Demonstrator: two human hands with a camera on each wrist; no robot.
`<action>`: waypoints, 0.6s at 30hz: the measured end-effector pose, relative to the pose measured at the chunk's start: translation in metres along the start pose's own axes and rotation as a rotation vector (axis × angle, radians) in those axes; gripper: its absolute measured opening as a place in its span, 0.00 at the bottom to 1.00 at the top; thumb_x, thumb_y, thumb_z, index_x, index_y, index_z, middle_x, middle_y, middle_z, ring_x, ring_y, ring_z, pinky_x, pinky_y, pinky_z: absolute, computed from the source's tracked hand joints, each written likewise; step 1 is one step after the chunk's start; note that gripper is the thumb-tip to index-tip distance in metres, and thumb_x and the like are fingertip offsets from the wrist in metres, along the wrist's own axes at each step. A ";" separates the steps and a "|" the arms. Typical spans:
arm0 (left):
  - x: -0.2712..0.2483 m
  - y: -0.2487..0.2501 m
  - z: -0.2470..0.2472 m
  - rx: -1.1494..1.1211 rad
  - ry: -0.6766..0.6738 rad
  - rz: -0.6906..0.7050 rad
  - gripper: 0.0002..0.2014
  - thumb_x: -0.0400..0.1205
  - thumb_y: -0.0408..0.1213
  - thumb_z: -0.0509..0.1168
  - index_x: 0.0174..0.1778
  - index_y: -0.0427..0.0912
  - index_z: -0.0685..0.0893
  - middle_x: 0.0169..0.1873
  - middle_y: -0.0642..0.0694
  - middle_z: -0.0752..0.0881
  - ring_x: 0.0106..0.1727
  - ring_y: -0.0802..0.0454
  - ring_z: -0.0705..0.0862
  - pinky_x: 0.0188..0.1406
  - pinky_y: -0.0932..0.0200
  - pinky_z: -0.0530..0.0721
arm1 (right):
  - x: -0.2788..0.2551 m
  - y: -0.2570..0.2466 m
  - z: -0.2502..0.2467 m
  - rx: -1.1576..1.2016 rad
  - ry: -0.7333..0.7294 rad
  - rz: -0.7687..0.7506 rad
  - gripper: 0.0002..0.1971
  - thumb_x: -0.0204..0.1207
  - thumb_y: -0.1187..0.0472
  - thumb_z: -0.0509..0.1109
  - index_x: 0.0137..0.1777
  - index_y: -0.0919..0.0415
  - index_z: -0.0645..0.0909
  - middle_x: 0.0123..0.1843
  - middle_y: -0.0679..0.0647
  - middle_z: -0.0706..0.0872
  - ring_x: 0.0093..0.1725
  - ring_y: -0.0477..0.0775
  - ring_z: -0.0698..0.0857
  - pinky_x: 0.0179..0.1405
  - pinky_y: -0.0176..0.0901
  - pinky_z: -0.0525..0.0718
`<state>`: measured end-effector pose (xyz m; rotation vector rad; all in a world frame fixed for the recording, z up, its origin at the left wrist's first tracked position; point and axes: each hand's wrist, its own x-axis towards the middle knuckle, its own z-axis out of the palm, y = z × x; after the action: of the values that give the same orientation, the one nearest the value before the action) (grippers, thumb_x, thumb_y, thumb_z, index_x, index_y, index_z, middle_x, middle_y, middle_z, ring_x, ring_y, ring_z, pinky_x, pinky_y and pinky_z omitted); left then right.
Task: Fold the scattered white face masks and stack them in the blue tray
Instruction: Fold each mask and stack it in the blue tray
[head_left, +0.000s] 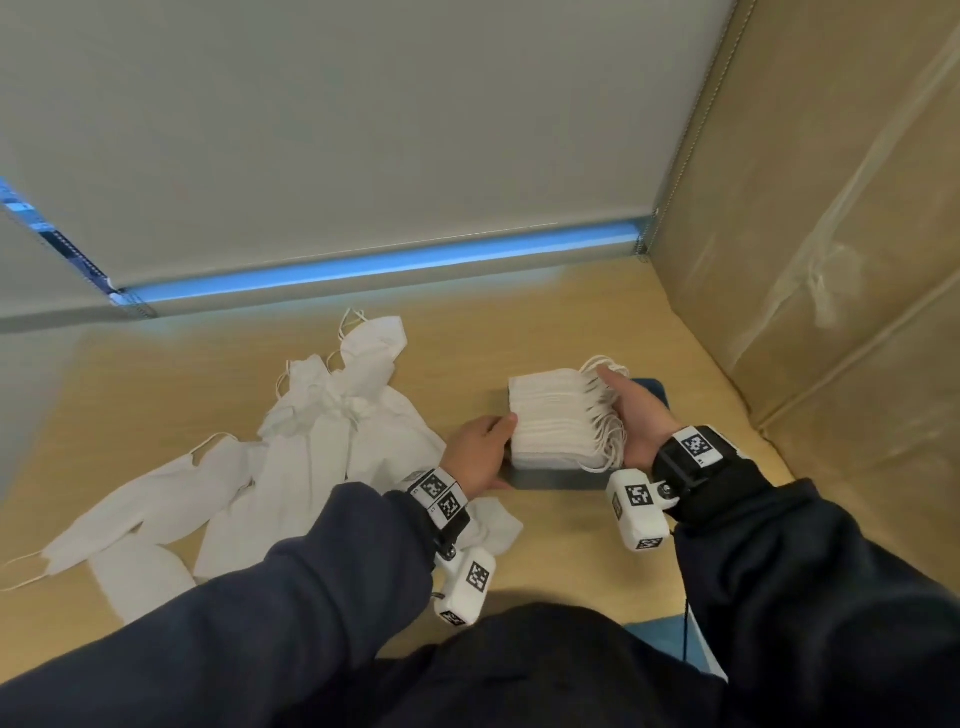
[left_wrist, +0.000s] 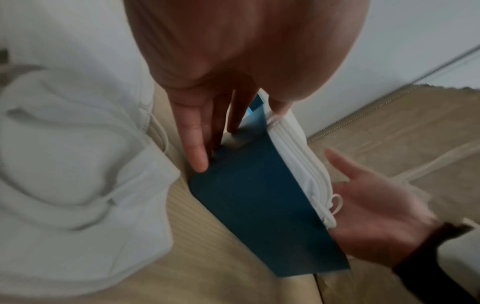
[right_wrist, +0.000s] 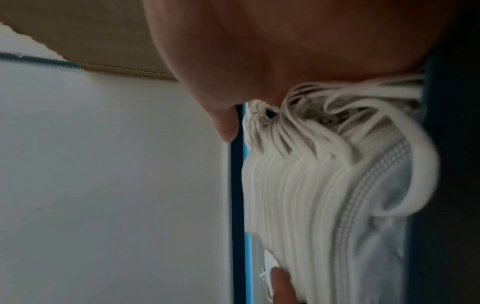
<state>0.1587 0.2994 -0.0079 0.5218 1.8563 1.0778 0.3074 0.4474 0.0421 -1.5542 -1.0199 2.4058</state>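
A tall stack of folded white masks (head_left: 556, 415) stands in the blue tray (head_left: 561, 480). My left hand (head_left: 501, 436) is at the tray's left side. Its straight fingers (left_wrist: 197, 156) lie against the tray's outer wall (left_wrist: 249, 205) and its thumb (left_wrist: 279, 107) touches the stack's edge (left_wrist: 298, 156). My right hand (head_left: 623, 405) presses flat against the right side of the stack, on the bunched ear loops (right_wrist: 350, 123); its open palm (left_wrist: 376, 205) shows beyond the tray. Several unfolded masks (head_left: 311, 441) lie scattered to the left.
The beige table (head_left: 571, 561) is bounded by a brown paper-covered wall (head_left: 831, 260) close on the right and a grey blind (head_left: 363, 130) with a blue strip (head_left: 389, 267) at the back. One loose mask (head_left: 493, 525) lies just under my left wrist.
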 end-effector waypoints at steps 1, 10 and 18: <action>0.002 0.001 -0.002 0.003 -0.006 -0.001 0.20 0.89 0.56 0.60 0.65 0.45 0.85 0.64 0.39 0.87 0.61 0.38 0.87 0.51 0.32 0.91 | 0.003 0.000 -0.001 0.019 0.013 -0.003 0.33 0.79 0.35 0.68 0.73 0.61 0.81 0.66 0.66 0.88 0.66 0.71 0.87 0.69 0.66 0.82; 0.016 0.022 -0.016 1.233 -0.105 0.697 0.58 0.75 0.82 0.50 0.90 0.46 0.37 0.90 0.49 0.36 0.90 0.47 0.38 0.88 0.35 0.44 | 0.009 -0.004 0.003 0.125 -0.042 0.016 0.28 0.87 0.39 0.58 0.53 0.67 0.81 0.44 0.66 0.93 0.53 0.68 0.86 0.47 0.64 0.80; 0.023 0.031 -0.039 1.325 -0.031 0.776 0.54 0.71 0.75 0.65 0.87 0.45 0.59 0.79 0.45 0.70 0.77 0.44 0.69 0.79 0.42 0.65 | 0.014 -0.002 -0.003 0.122 -0.051 0.036 0.28 0.84 0.39 0.65 0.61 0.67 0.81 0.52 0.67 0.92 0.57 0.70 0.87 0.48 0.63 0.83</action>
<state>0.1112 0.3142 0.0158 2.0977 2.1887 0.0562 0.3027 0.4567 0.0316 -1.4906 -0.8434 2.4917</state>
